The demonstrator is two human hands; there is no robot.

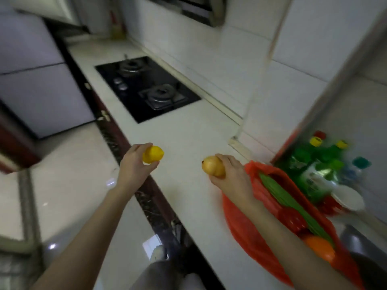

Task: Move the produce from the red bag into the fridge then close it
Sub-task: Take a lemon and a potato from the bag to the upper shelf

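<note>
while each hand grips one fruit, left hand (pixel 134 164) a lemon (pixel 152 154), right hand (pixel 232 174) an onion (pixel 212 165).

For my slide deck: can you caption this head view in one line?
Left hand holds a lemon, right hand an onion, above the counter beside the red bag.

A black two-burner gas hob (pixel 146 88) sits set into a pale kitchen countertop (pixel 184 132), two round knobs (pixel 120 84) near its front edge. White wall tiles (pixel 230 65) rise behind it. To the right, a blurred cluster of green bottles with yellow and red caps (pixel 320 155) stands beside a white bowl (pixel 348 197). Glossy floor tiles (pixel 69 185) lie below.
</note>
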